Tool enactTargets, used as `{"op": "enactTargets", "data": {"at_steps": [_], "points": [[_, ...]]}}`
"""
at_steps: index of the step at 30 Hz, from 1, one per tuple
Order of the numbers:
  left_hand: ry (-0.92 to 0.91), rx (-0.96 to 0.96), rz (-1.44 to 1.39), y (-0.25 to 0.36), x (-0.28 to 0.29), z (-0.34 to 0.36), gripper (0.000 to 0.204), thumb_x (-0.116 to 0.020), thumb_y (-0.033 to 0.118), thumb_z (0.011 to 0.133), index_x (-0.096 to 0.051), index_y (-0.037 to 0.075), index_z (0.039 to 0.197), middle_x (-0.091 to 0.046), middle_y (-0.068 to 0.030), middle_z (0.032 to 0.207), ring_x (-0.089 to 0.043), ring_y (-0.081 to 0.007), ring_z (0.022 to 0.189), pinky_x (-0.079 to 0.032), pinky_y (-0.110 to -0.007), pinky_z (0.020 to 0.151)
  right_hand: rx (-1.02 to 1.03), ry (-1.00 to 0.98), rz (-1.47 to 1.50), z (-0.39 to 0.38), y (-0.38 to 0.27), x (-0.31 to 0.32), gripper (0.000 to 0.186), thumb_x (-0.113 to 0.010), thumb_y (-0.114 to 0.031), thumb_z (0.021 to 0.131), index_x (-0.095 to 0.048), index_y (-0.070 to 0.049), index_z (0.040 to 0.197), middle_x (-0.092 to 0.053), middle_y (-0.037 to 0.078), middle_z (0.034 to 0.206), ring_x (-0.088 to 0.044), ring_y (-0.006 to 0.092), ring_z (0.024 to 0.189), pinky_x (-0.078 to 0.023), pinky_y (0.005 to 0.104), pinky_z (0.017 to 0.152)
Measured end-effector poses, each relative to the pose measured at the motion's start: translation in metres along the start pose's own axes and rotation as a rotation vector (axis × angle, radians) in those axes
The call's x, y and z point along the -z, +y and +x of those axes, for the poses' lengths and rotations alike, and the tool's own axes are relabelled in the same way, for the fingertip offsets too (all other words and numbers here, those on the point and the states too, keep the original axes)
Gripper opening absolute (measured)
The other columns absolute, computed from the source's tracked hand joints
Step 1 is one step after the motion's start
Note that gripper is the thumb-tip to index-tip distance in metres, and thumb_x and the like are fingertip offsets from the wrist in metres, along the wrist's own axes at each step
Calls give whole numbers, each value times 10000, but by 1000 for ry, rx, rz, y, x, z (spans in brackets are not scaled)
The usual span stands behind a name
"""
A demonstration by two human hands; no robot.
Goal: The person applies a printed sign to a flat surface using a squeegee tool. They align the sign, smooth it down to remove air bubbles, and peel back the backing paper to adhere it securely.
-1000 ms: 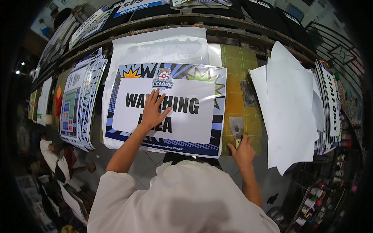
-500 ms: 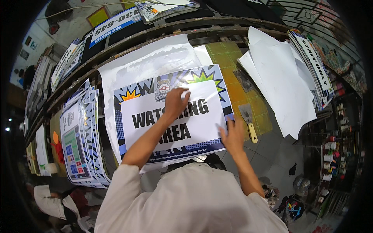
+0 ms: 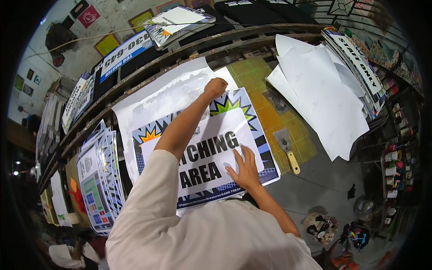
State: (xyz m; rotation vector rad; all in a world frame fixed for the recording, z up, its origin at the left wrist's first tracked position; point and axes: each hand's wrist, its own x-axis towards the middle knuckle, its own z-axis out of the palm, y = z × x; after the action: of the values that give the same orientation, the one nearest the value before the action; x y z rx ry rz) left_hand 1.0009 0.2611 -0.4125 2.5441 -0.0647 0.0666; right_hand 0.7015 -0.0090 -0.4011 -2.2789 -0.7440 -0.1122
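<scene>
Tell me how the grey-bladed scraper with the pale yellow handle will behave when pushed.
The grey-bladed scraper should stay stiff: its blade looks like straight metal. It probably won't roll, as that broad blade seems to lie flat on the yellow-green gridded mat. Its slim pale yellow handle suggests it's fairly light.

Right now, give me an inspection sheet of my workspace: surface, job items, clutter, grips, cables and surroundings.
Surface: yellow-green gridded cutting mat, stained, partly covered.
Job items: printed sign, partly over a large white sheet; putty knife, its blade on the mat.
Clutter: loose white sheets, right; stacked prints, left.
Grips: left hand curled near the sign's far edge, hold unclear; right hand spread on the sign.
Cables: thin cord, upper left, kind unclear.
Surroundings: tiled floor.
</scene>
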Motion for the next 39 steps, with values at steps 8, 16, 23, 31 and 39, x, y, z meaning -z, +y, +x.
{"op": "enactTargets", "data": {"at_steps": [8,16,23,31,39], "points": [[-265,14,-23,34,-21,34,320,-805,371,807,-819,95,969,-780,-125,916,-730,-248,798,-574,-357,757,-28,25,13,1,8,2,696,-761,-345,872,-515,28,1405,-417,292,1446,-388,466,1350,-356,527,1124],[-274,7,-176,28,-20,35,292,-828,359,828,-808,77,900,-765,-101,869,-698,-206,766,-545,-361,718,-27,13,-9,3,10,2,718,-760,-389,873,-526,33,1404,-425,295,1463,-395,460,1369,-365,512,1127],[-261,-34,-152,52,9,21,328,-805,380,868,-753,57,895,-739,-87,891,-689,-194,780,-544,-360,716,-33,-32,-75,5,11,-2,734,-715,-451,897,-533,78,1371,-382,313,1519,-334,474,1437,-329,519,1163],[-251,-16,-169,83,36,2,274,-824,304,856,-742,43,863,-726,-67,799,-651,-155,718,-524,-325,676,-32,-59,-106,4,11,-3,762,-667,-496,921,-526,103,1369,-370,333,1516,-317,478,1446,-293,521,1189],[-157,-124,-190,85,70,-6,337,-818,356,848,-760,27,896,-737,-106,798,-675,-196,717,-533,-350,675,-39,-83,-114,4,10,-3,771,-690,-494,904,-529,93,1377,-340,321,1547,-283,467,1469,-270,524,1195]]}}
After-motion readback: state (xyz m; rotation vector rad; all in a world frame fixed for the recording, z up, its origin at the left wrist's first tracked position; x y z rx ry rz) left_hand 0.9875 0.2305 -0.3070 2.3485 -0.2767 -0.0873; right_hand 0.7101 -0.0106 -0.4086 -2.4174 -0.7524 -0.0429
